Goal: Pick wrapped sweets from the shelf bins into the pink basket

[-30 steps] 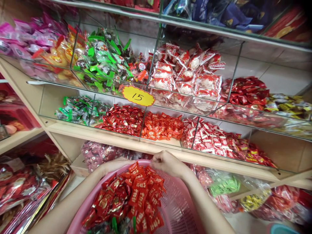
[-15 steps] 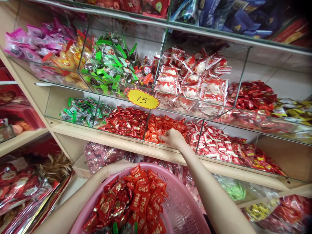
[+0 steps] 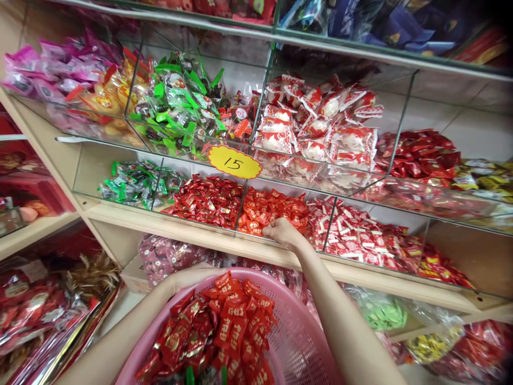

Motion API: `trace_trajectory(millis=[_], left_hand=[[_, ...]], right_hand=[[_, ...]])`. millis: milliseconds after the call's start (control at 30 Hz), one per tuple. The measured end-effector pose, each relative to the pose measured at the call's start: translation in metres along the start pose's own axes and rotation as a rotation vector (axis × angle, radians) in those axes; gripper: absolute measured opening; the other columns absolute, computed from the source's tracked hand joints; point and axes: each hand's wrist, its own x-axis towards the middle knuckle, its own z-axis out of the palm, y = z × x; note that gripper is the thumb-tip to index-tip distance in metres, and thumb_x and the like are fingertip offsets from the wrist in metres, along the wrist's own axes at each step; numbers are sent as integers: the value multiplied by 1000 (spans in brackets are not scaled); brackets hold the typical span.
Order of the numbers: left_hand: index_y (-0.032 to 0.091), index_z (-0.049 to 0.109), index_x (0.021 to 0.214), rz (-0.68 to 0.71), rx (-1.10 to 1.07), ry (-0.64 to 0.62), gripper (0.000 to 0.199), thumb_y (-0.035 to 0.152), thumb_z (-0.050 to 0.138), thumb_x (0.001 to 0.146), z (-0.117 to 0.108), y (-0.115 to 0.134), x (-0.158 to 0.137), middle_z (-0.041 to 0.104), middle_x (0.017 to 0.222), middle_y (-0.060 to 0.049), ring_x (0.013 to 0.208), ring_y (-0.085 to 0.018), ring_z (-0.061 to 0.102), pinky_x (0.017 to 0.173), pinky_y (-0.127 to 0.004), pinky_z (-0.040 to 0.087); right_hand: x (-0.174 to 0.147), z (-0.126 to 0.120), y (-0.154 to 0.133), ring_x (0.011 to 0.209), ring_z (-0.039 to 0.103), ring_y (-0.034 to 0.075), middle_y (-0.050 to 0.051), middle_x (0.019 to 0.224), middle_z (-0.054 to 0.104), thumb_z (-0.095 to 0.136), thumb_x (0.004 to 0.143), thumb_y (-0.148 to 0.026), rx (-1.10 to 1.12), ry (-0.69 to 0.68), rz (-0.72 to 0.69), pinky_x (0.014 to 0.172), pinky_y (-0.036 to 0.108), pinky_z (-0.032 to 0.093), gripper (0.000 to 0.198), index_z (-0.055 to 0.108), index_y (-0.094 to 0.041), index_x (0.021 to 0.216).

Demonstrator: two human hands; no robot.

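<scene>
My left hand (image 3: 196, 275) grips the far-left rim of a pink plastic basket (image 3: 308, 326), its fingers partly hidden behind the rim. Inside the basket lie red wrapped candies (image 3: 176, 339) and orange-red wrapped candies (image 3: 234, 326), with a few green-tipped ones (image 3: 190, 374) at the bottom of the view. My right hand (image 3: 282, 232) is at the front of the shelf compartment of orange-red candies (image 3: 264, 206). Its fingers are curled in among the candies; whatever they hold is hidden from view.
Glass dividers separate neighbouring candies: dark red ones (image 3: 212, 200) left, red-and-white ones (image 3: 356, 235) right. A yellow price tag (image 3: 234, 162) marked 15 hangs above. The wooden shelf edge (image 3: 192, 230) runs between basket and compartments. Bagged goods (image 3: 172, 256) sit underneath.
My right hand has drawn slightly down toward the front of the compartment, its fingers more curled. The left hand and basket stay almost where they were.
</scene>
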Motion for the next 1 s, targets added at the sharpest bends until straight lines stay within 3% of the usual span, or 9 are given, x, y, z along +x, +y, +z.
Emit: trace_trajectory(millis=[300,467,667,833,1000], left_hand=[[10,71,97,-14,7,24,54,57,55,77,-1,-4,1,69,97,-11,90,-26,63,84,-34,47],[11,70,101,3,-39,-16,51,54,55,78,0,-1,-2,69,102,-10,95,-25,63,89,-33,47],[13,69,105,-11,-108,-24,46,49,57,79,0,-1,-3,69,102,-9,93,-23,64,87,-31,48],[15,72,97,-29,-54,-9,44,52,57,78,-1,-1,1,71,91,-6,84,-20,65,77,-26,49],[15,71,100,34,14,-25,44,50,55,80,2,3,2,70,98,-5,90,-19,63,83,-25,47]], right_hand=[[-13,-10,-2,42,21,6,-9,41,29,48,61,-29,268,76,-68,43,22,17,15,45,-20,50],[-21,-13,-3,46,25,6,-8,47,31,49,61,-31,366,177,-199,46,21,22,19,38,-20,50],[-41,-8,-2,57,39,9,-4,58,46,51,68,-26,388,282,-444,55,22,32,13,50,-18,58],[-74,1,-11,53,38,9,-5,54,44,51,71,-24,297,161,-491,51,21,31,13,52,-18,60],[-90,17,-10,53,39,7,-6,55,46,49,71,-20,81,-145,-477,51,19,29,10,52,-17,62]])
